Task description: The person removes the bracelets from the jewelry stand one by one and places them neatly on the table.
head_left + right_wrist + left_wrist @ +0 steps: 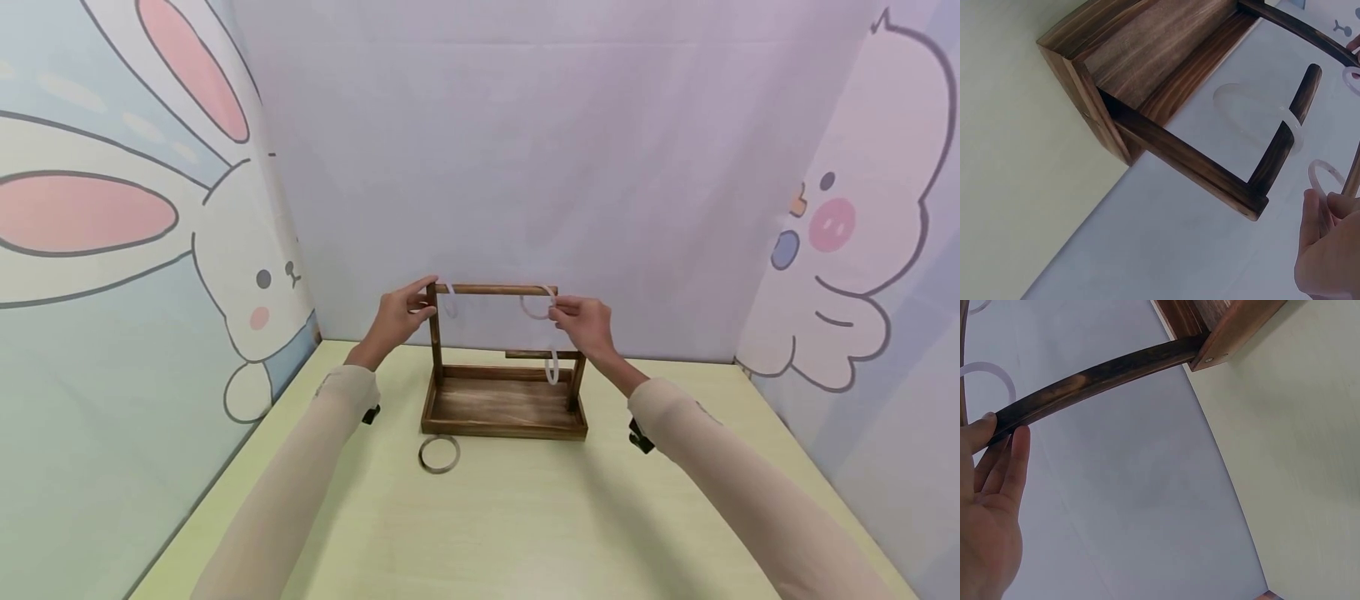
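A dark brown wooden bangle stand (pixel 495 289) has an upper bar, a shorter lower bar and a tray base. My left hand (pixel 393 321) holds the top of its left post, thumb on one side and fingers on the other, as the left wrist view shows. Between thumb and fingers, my right hand (pixel 588 325) pinches a pale translucent bangle (pixel 1314 178) at the right end of the upper bar. Near the left post, another pale bangle (pixel 453 310) hangs on that bar. A white bangle (pixel 1222 106) hangs round the lower bar.
On the table (pixel 495 525), in front of the tray's left corner, lies a greyish-brown bangle (pixel 439 470). A pale cloth wall (pixel 525 167) rises behind the stand. Cartoon-printed panels (pixel 247 333) border both sides.
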`<action>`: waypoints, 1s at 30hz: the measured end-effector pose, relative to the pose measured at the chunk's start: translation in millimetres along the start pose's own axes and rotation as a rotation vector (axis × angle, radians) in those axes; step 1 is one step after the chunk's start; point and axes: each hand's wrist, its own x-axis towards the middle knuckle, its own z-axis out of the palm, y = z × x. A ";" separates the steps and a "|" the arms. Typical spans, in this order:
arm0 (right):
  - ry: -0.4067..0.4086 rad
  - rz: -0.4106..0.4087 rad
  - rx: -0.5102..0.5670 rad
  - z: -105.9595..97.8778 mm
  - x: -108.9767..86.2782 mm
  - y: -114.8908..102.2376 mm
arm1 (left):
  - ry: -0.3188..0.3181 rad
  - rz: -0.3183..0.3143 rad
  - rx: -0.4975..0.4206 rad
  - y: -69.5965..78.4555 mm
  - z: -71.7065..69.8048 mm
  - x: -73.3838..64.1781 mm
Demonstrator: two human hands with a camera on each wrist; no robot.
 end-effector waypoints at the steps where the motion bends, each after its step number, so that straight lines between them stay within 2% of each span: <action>1: 0.003 0.005 0.000 -0.8 -0.2 0.4 | 0.000 -0.001 0.003 0.0 -0.2 0.0; 8: 0.003 0.022 0.013 -5.1 -0.1 6.0 | 0.005 0.009 0.015 -1.5 -2.1 -2.2; 14: 0.004 0.023 0.010 -10.8 -1.5 6.6 | 0.013 -0.010 0.023 -2.6 -3.4 -5.4; 21: 0.035 0.044 0.024 -19.9 -5.0 10.9 | 0.009 -0.015 -0.001 2.2 -2.7 -5.8; 30: 0.058 0.049 0.025 -28.3 -7.9 15.9 | 0.009 -0.004 0.012 2.7 -1.2 -4.3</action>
